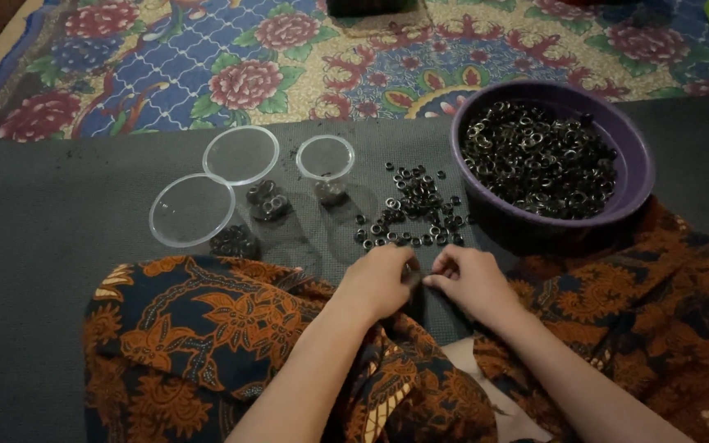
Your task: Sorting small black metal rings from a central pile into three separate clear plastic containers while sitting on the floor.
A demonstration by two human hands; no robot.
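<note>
We pinch a small ring between left hand and right hand, fingertips together, beside the loose rings; next, careful alignment.

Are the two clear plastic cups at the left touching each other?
Touching: the head view shows the nearer clear plastic cup and the farther one with rims meeting, no gap between.

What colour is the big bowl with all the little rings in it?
The bowl is purple, seen best in the head view, and the rings inside are dark metal.
</note>
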